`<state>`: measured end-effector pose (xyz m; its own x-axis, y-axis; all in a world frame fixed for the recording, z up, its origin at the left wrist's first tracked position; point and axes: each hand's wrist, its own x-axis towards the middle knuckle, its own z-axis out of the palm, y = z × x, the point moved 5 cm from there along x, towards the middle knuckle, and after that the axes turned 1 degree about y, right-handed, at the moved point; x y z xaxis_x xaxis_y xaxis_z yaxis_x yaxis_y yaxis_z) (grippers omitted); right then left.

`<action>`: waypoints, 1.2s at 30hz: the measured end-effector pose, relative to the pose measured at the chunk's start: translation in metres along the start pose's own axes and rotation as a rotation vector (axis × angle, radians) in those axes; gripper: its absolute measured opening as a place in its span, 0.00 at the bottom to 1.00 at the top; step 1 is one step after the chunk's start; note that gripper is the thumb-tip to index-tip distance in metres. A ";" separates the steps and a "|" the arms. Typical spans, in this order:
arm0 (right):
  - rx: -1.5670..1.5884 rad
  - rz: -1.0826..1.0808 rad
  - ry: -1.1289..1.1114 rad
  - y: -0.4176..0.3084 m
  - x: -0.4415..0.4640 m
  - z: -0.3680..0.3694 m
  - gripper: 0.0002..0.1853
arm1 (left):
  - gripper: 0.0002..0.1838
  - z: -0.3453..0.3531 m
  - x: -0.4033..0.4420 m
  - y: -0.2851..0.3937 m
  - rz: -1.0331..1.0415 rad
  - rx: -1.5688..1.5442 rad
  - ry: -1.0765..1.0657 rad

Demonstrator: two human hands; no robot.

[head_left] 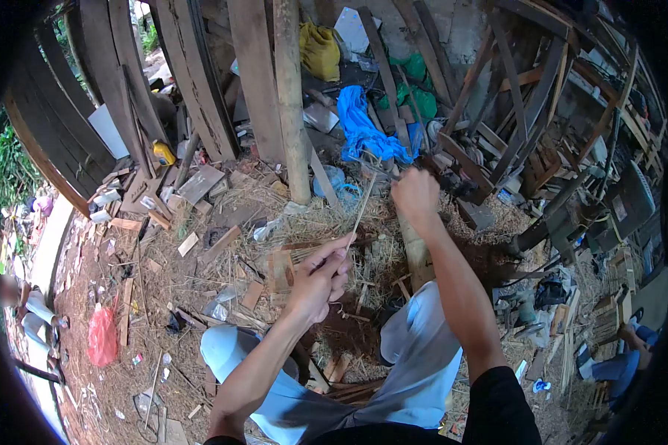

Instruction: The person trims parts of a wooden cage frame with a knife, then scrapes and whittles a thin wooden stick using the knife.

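Note:
My left hand point(323, 282) is closed around the lower end of a thin pale strip point(362, 211), which looks like split wood or bamboo. The strip slants up and away from the fingers towards my right fist. My right hand point(416, 194) is clenched near the strip's upper end. Something dark and narrow point(382, 169) sticks out to the left of that fist, like a tool, but its kind cannot be made out. Below my right hand a round pale post point(416, 248) rises between my knees.
Wood scraps and shavings point(234, 193) litter the ground. A blue plastic sheet point(367, 122) lies ahead beside an upright pole point(291, 104). Leaning planks point(523, 111) crowd the right. A red plastic bag point(102, 337) sits left. Other people show at the far left and far right edges.

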<state>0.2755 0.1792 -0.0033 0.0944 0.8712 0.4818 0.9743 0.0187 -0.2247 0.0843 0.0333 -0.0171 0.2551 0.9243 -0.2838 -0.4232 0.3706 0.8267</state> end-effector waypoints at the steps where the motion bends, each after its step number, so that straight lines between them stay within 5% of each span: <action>1: -0.001 -0.011 0.006 -0.007 0.001 -0.003 0.12 | 0.16 -0.002 0.001 0.000 0.011 -0.006 0.000; 3: 0.045 0.148 -0.232 -0.015 -0.013 0.005 0.11 | 0.17 -0.003 0.001 -0.002 -0.019 -0.021 -0.006; 5: 0.117 0.056 -0.127 -0.021 -0.023 0.009 0.14 | 0.18 -0.007 0.006 -0.002 0.007 -0.026 -0.002; 8: 0.209 -0.134 -0.178 -0.062 -0.043 -0.007 0.11 | 0.19 -0.010 0.009 0.004 0.040 -0.061 0.045; 10: 0.274 -0.446 -0.270 -0.093 -0.068 -0.007 0.07 | 0.19 -0.017 0.010 0.007 0.042 -0.088 0.089; 21: 0.170 -0.394 -0.056 -0.097 -0.054 -0.015 0.10 | 0.17 -0.016 0.012 0.010 0.106 -0.195 0.106; 23: 0.088 -0.120 -0.037 -0.063 -0.023 -0.005 0.09 | 0.17 -0.012 0.002 0.007 0.141 -0.096 0.096; 26: 0.060 -0.148 0.113 -0.036 -0.006 -0.014 0.07 | 0.17 0.001 0.001 -0.003 0.051 -0.065 -0.022; 29: 0.135 -0.113 -0.055 -0.041 -0.019 -0.003 0.06 | 0.16 -0.005 0.006 -0.007 0.012 -0.055 -0.004; 33: 0.092 -0.385 -0.072 -0.074 -0.047 -0.002 0.08 | 0.16 -0.007 0.010 -0.001 0.093 0.016 0.089; 36: 0.082 -0.202 -0.099 -0.047 -0.014 0.001 0.09 | 0.15 -0.005 -0.001 0.001 0.045 0.009 0.068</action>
<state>0.2279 0.1670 0.0000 -0.1249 0.8895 0.4395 0.9510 0.2336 -0.2025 0.0789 0.0333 -0.0184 0.1767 0.9441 -0.2784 -0.4248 0.3283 0.8437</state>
